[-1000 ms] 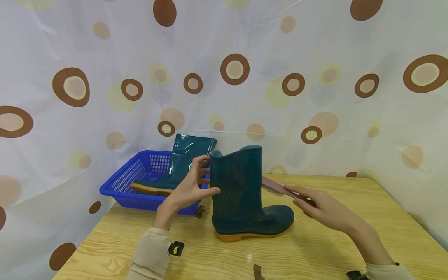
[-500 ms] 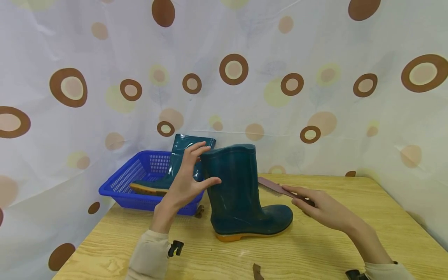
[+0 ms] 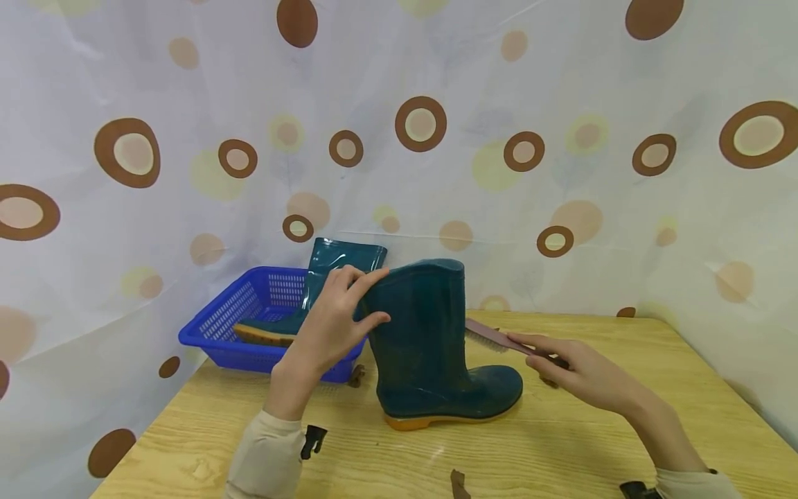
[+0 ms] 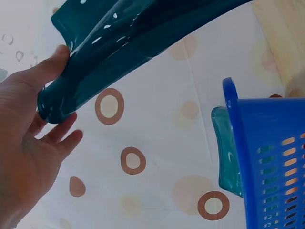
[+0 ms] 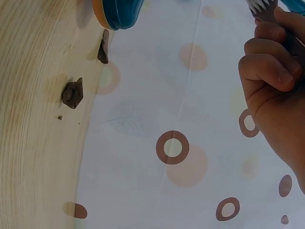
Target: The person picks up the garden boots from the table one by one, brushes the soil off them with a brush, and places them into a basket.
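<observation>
A dark green rain boot (image 3: 420, 339) stands on its yellow-orange sole, toe to the right. My left hand (image 3: 327, 326) grips the back of its upper rim; in the left wrist view the thumb lies on one side of the shaft (image 4: 119, 52) and the other fingers curl round beneath. My right hand (image 3: 592, 374) holds a pinkish-brown brush (image 3: 489, 334) by its handle. The brush's bristles point down, and its head is close to the far side of the boot shaft; whether they touch is hidden. In the right wrist view the fingers (image 5: 267, 67) are curled round the handle.
At the back left, a blue perforated basket (image 3: 249, 357) holds a second green boot (image 3: 346, 253). Brown clumps, seemingly dried mud, lie on the wooden table: one by the front edge (image 3: 459, 485), one beside the basket (image 3: 357, 375). A patterned sheet (image 3: 399, 187) hangs behind.
My left hand has moved up the shaft and closed its fingers on the boot's rim, whose top has shifted slightly left. The right hand and the brush have barely moved.
</observation>
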Demonstrator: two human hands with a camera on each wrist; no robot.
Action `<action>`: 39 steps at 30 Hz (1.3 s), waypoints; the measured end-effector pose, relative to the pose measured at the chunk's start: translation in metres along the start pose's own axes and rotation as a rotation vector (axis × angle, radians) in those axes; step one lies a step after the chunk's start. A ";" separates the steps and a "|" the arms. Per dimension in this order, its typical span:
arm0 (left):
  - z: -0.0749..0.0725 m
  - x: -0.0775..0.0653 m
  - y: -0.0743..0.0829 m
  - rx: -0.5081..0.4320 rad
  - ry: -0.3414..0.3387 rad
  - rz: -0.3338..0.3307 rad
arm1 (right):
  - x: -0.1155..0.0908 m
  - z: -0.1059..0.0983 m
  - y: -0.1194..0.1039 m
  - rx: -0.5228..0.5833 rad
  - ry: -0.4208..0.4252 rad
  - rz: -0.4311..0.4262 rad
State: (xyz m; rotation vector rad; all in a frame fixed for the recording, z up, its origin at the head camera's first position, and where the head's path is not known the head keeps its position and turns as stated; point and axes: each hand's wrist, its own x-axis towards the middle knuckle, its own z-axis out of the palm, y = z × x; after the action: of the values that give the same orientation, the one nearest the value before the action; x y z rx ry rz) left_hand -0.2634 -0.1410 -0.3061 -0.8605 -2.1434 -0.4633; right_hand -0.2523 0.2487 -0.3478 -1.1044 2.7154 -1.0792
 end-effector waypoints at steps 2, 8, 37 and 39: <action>-0.004 0.000 0.002 0.002 -0.022 -0.008 | -0.001 -0.001 0.000 -0.002 0.002 0.002; -0.010 0.000 0.007 -0.054 -0.097 0.004 | -0.002 -0.003 -0.001 -0.005 -0.013 0.001; 0.028 -0.003 -0.013 -0.182 0.122 0.103 | -0.003 -0.003 -0.022 0.089 -0.133 -0.017; 0.026 -0.002 -0.009 -0.142 0.109 0.096 | -0.003 -0.003 -0.021 0.089 -0.124 -0.012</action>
State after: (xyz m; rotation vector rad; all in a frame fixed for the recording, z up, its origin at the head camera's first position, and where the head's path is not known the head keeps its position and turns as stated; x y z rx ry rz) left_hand -0.2825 -0.1332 -0.3246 -0.9894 -1.9783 -0.6044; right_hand -0.2379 0.2417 -0.3332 -1.1353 2.5440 -1.0825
